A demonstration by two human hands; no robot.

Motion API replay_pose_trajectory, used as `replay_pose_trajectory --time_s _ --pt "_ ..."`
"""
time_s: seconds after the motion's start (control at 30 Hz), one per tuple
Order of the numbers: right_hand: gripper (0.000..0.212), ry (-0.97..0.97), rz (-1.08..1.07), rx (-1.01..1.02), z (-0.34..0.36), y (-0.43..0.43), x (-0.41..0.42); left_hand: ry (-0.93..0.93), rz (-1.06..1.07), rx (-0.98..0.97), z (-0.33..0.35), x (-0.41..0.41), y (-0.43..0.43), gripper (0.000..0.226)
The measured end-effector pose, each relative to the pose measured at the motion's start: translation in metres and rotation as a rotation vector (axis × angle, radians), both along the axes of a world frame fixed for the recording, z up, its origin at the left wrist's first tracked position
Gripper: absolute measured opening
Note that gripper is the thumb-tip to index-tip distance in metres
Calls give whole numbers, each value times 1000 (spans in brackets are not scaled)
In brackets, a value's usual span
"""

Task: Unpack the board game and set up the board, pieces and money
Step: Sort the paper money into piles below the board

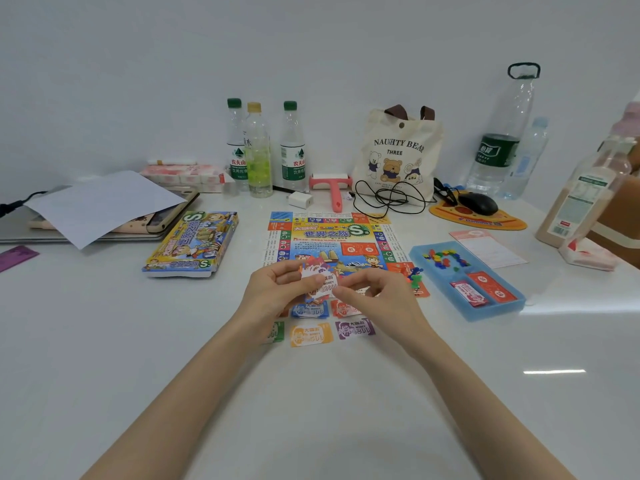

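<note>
Your left hand (273,289) and right hand (374,292) both pinch some play money (322,282) over the board (329,237), with money piles (310,335) just below them.

the tote bag (398,150) carries "naughty bear" over "three". the board (332,237) shows "世界之旅", a big "s" in a green circle, and "机会" on a red field. the box lid (194,244) also bears "世界之旅" and "s". the paper money (323,282) reads "money"; the orange note (311,335) reads "大富翁"; its number is too blurred. a water bottle (236,164) reads "农夫山".
</note>
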State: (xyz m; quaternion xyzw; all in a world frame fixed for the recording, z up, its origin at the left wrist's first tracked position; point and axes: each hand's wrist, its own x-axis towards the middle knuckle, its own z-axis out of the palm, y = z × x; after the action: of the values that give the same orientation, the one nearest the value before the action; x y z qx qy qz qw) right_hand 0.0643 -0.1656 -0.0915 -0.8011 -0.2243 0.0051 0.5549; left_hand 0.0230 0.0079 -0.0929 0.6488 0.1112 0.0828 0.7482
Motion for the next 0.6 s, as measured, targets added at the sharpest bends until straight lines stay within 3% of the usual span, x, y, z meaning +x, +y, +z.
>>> replay_pose_trajectory --time_s 0.3,0.6 --pt "7 150 -26 79 -2 -6 -1 40 -29 -12 2 1 0 38" --pt "6 141 -27 29 1 -6 -4 2 -20 159 1 0 6 36"
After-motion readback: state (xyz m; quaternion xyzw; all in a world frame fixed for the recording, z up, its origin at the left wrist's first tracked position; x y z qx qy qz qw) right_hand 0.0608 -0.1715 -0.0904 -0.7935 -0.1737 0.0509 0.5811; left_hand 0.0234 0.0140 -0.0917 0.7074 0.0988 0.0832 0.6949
